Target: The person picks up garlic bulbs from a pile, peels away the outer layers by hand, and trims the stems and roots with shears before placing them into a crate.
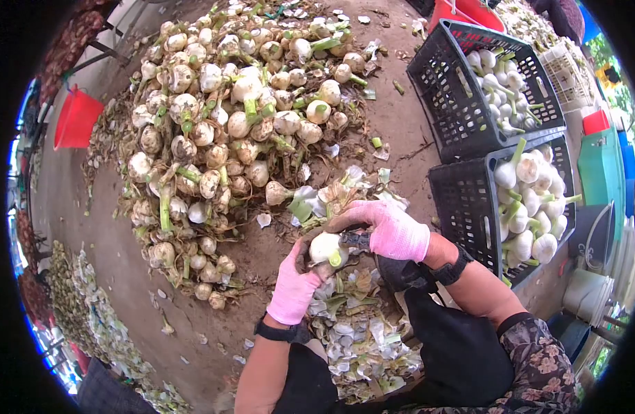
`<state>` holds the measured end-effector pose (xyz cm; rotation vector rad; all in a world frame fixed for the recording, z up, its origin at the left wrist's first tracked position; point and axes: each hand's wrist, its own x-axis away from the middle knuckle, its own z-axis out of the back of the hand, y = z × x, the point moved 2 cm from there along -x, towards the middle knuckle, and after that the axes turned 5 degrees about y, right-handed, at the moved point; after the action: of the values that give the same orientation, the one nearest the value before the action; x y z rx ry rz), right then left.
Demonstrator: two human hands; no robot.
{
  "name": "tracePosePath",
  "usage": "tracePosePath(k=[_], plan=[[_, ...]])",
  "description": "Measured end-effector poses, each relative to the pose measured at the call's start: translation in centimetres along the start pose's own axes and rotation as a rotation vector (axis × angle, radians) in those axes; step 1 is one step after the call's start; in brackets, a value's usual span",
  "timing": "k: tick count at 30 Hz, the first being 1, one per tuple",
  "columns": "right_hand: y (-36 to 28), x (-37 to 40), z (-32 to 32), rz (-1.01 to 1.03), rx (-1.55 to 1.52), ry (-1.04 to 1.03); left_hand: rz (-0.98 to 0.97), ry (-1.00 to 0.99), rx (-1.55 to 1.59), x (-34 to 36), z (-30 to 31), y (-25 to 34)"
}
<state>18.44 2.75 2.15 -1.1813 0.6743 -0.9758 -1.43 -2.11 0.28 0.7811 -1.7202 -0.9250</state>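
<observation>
A white garlic bulb [325, 248] with a short green cut stem is held between my two hands, above a heap of peeled skins. My left hand [293, 288], in a pink glove with dirty dark fingers, is closed around its left and lower side. My right hand [393, 231], gloved the same way, reaches over from the right with bent fingers against the bulb's top and right side. Whether a small tool sits in the right fingers is hidden. Loose garlic skins [359, 324] lie below my hands, in front of my dark-clothed legs.
A large pile of unpeeled garlic [221, 124] spreads over the ground ahead and left. At right, two black crates, a far one [441, 103] and a near one [469, 214], contain cleaned bulbs. A red bucket [79, 117] stands far left; a grey bucket [592, 234] stands right.
</observation>
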Motion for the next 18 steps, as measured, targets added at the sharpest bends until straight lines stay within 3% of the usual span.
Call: tracePosePath(k=[2, 5, 9, 18], plan=[[0.1, 0.0, 0.0, -0.038, 0.03, -0.019, 0.104, -0.01, 0.386, 0.3, -0.7, 0.6], [0.0, 0.0, -0.2, 0.012, 0.033, 0.052, 0.12, -0.03, 0.58, 0.2, -0.9, 0.7], [-0.7, 0.0, -0.1, -0.021, 0.019, 0.012, 0.073, 0.027, 0.416, 0.0, -0.3, 0.7], [-2.0, 0.0, -0.7, 0.015, 0.379, -0.094, 0.234, 0.078, 0.442, 0.4, 0.3, -0.1]])
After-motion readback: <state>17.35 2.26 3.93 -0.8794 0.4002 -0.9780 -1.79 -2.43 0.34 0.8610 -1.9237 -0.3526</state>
